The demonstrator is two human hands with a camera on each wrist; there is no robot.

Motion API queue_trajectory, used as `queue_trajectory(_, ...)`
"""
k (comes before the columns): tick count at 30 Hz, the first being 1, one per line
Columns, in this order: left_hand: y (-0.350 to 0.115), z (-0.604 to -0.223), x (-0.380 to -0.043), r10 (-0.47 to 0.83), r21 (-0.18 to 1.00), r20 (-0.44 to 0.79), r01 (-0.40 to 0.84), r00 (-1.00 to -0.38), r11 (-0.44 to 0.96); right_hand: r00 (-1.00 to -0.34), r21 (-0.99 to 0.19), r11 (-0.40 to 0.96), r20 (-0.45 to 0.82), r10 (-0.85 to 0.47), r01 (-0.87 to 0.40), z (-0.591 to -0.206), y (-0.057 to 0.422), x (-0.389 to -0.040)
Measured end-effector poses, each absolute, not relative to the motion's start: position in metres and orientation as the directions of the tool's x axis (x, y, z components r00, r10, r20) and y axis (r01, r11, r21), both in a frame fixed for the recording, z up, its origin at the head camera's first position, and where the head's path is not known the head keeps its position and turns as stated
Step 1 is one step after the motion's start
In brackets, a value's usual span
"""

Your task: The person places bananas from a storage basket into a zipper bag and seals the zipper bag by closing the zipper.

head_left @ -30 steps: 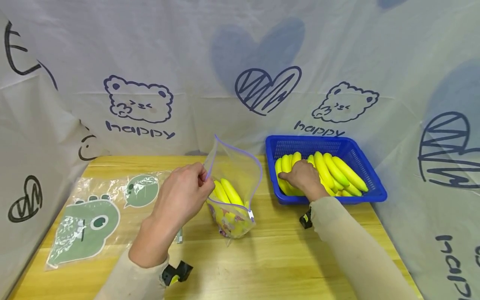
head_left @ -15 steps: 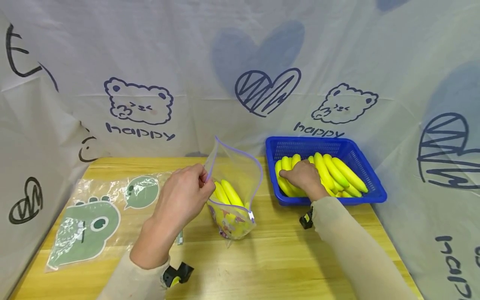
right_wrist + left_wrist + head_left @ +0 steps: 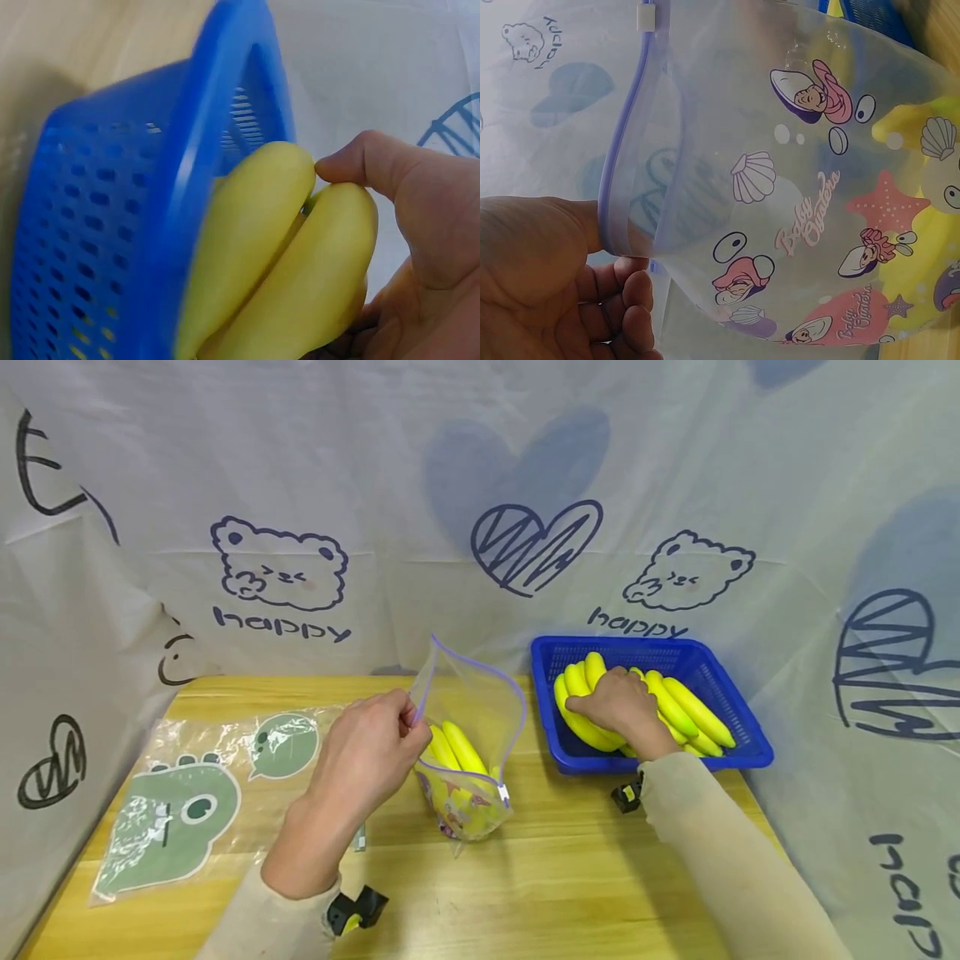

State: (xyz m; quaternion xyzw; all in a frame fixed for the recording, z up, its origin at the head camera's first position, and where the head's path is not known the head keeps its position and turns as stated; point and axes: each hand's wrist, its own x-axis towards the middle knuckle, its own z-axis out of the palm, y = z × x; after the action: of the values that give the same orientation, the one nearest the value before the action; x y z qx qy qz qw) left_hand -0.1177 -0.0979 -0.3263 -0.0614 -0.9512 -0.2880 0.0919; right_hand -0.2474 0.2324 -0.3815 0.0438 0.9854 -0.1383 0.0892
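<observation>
In the head view, my left hand pinches the rim of a clear zip bag with a purple seal and a white slider. The bag's mouth is spread wide, and yellow bananas lie inside it. My right hand reaches into a blue plastic basket and grips a bunch of bananas. The right wrist view shows the thumb on the tip of one banana, with fingers curled behind the bunch, partly hidden. Sea-creature prints cover the bag in the left wrist view.
More bananas lie in the basket's right part. A flat clear bag with a green dinosaur print rests on the left of the wooden table. A printed cloth hangs behind and at both sides.
My right hand has moved slightly right in the basket, and the bunch at its left side has shifted right and tilted. The left hand still holds the bag's rim in place.
</observation>
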Motion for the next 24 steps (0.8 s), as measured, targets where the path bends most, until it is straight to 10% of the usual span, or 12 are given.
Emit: queue_trajectory(24,-0.096,-0.327,-0.119,0.062,0.534,0.248,0.19,-0.967,0.824,-0.994,-0.155,0.984,0.074,-0.076,-0.087,-0.362,0.222,-0.229)
